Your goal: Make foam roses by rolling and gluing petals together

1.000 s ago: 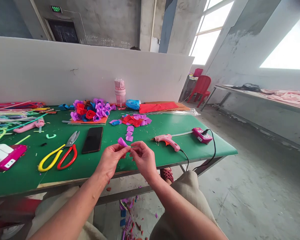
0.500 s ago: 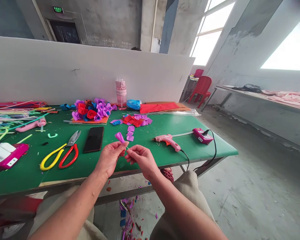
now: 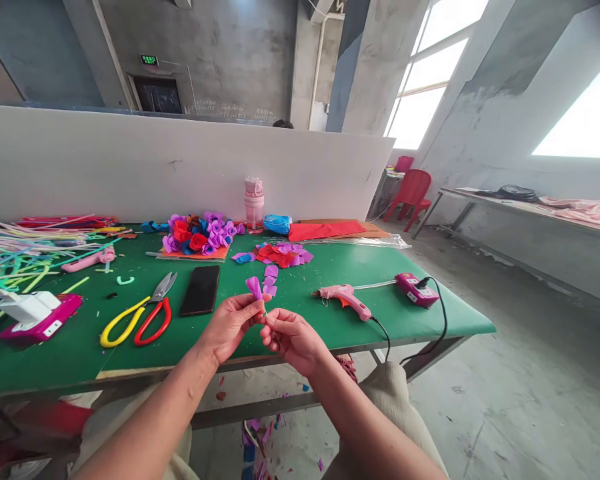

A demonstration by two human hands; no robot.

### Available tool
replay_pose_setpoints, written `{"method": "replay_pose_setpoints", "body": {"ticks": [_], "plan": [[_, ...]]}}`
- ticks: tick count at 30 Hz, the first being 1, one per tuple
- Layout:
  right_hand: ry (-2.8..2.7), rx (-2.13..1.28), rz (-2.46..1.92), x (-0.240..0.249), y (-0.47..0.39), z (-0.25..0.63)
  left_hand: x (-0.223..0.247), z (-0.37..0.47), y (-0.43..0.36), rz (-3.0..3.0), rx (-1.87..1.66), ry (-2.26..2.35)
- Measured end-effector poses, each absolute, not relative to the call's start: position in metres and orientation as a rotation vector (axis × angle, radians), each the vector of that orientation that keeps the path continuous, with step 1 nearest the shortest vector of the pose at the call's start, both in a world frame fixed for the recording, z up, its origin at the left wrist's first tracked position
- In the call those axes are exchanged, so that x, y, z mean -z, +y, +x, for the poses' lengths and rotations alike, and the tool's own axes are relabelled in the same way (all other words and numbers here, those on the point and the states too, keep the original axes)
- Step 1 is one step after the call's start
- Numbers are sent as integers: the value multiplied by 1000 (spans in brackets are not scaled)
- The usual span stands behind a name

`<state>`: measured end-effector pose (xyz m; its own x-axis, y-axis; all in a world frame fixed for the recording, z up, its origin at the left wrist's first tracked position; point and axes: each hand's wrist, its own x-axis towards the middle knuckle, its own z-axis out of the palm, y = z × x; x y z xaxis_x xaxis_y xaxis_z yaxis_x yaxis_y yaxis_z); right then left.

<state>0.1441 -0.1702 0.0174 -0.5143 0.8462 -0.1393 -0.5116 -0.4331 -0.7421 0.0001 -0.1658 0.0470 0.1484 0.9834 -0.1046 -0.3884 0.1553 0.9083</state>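
A small purple paper flower [image 3: 254,287] stands upright above the fingers of my left hand [image 3: 234,325], which pinches its base. My right hand [image 3: 293,338] is closed on the thin stem just below it, its fingertips almost touching the left ones. Loose purple petals [image 3: 270,281] lie behind the hands, with a pile of red, purple and blue petals [image 3: 280,254] farther back. To the right, a pink glue gun [image 3: 347,297] rests on its side on the green table [image 3: 290,287].
Scissors [image 3: 153,310] and a black phone [image 3: 200,290] lie left of my hands. Finished flowers [image 3: 200,233], a pink bottle [image 3: 254,203] and red paper [image 3: 327,230] line the back. A power strip [image 3: 416,289] with a cable sits at right; pipe cleaners [image 3: 35,247] cover the far left.
The view has shifted, so the table sits lower and farther right. My right hand's fingers have moved slightly along the stem; both hands keep their hold.
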Motion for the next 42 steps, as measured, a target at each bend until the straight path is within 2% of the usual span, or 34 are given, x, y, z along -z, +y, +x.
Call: {"method": "replay_pose_setpoints", "body": {"ticks": [10,16,22,42], "plan": [[-739,-2159,-521,-19,-171,147,-43,0,-165,868,-1124,850],[-740,-2129,-546,-21,-171,149,-34,4,-162,807,-1161,782],[-766,-2062,-536,-21,-171,152,-42,-1,-161,894,-1000,724],[-719,-2108,-552,-28,-175,151,-34,18,-164,797,-1202,739]]}}
